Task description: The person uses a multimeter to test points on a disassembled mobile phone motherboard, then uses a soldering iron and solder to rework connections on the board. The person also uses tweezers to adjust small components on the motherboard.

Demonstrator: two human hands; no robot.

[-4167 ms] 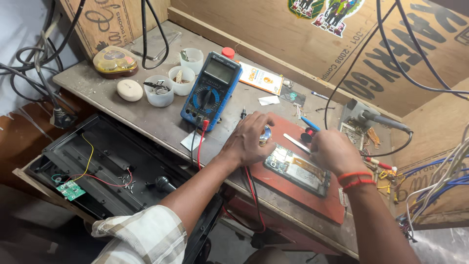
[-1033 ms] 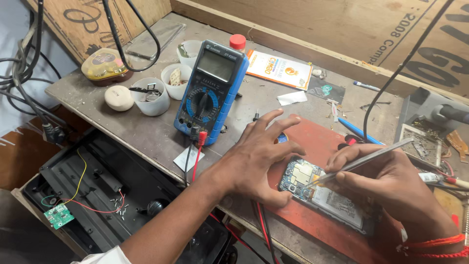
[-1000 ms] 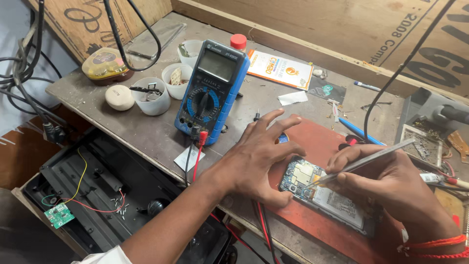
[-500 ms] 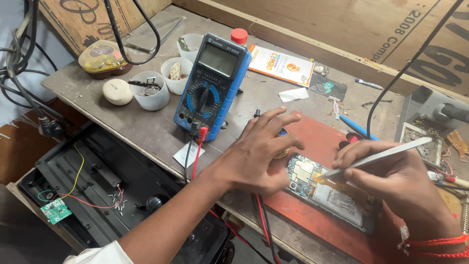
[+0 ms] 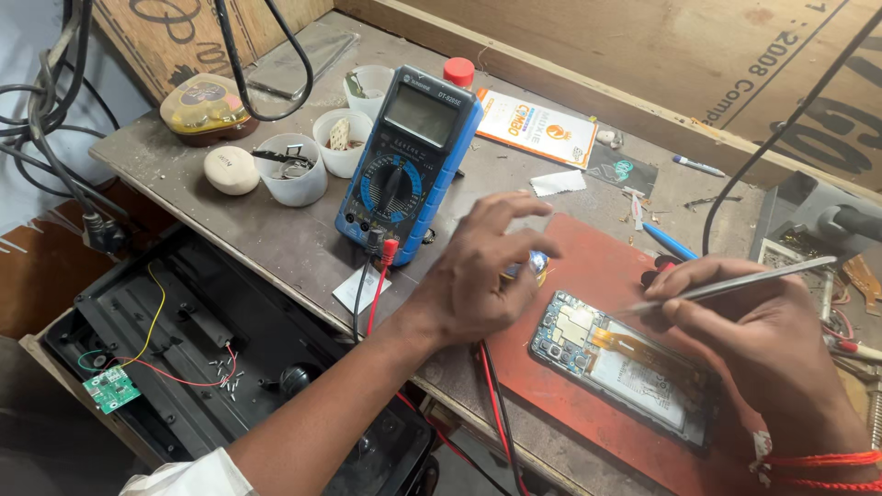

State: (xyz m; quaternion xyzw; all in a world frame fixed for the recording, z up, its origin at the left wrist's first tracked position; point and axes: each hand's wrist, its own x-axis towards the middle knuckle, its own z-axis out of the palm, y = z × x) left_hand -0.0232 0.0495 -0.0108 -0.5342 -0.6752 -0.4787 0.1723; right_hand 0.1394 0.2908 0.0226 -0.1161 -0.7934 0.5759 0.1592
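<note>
I note the opened phone [image 5: 625, 367] lying flat on the red mat [image 5: 588, 276], right of the multimeter [image 5: 409, 156]; my right hand [image 5: 772, 340] pinches tweezers [image 5: 735, 283] over it, my left hand [image 5: 482, 271] hovers spread, holding nothing

Crowded desk, with open lanes only in a few strips.

Bare grey desk [image 5: 276, 234] top runs along the lower-left edge, between the white plastic cups [image 5: 292, 170] and the desk's rim, and again in the upper middle between the blue multimeter [image 5: 409, 152] and the orange-and-white printed card [image 5: 536, 127]. The multimeter's red and black leads [image 5: 372, 285] cross the near edge at centre. The left hand [image 5: 487, 271] hovers over the left border of the red rubber mat [image 5: 597, 276], blocking approach from the left; the right hand [image 5: 772, 344], its grip on metal tweezers [image 5: 735, 283], covers the right end of the opened phone [image 5: 625, 363]. Hanging black cables [image 5: 257, 64] bar the upper left.
</note>
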